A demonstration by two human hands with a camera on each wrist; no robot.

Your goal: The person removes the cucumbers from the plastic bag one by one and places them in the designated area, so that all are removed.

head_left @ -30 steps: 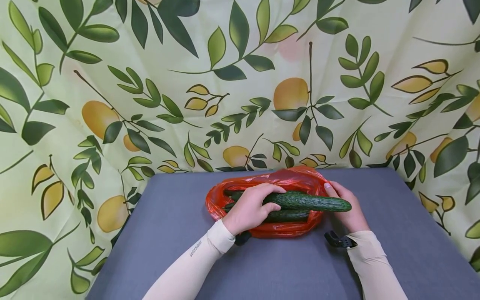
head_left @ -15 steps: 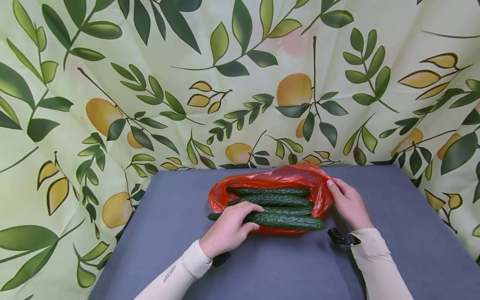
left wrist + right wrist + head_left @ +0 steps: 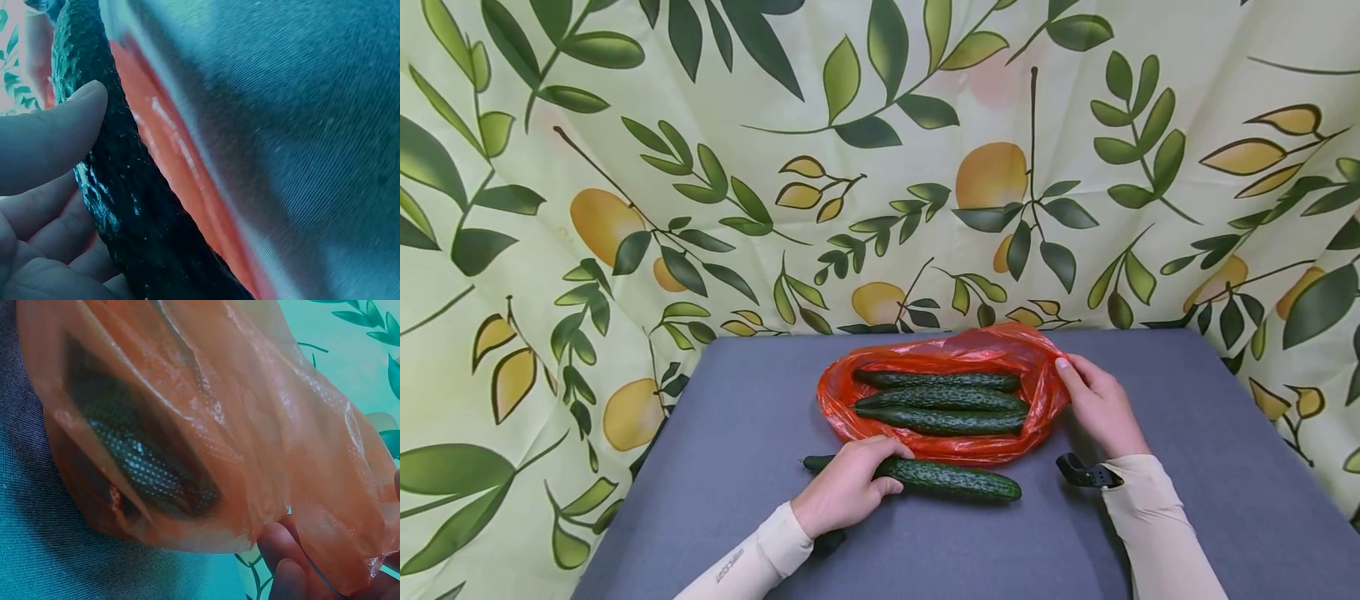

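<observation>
At right, a grip (image 3: pixel 1103 407) seemingly pinches the bag (image 3: pixel 955 452).

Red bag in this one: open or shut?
Open: in the head view the red bag gapes upward, three cucumbers show inside, and the right hand holds its edge.

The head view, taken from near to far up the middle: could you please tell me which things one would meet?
Held cucumber, front bagged cucumber, middle bagged cucumber, rear bagged cucumber, fruit-patterned backdrop.
</observation>
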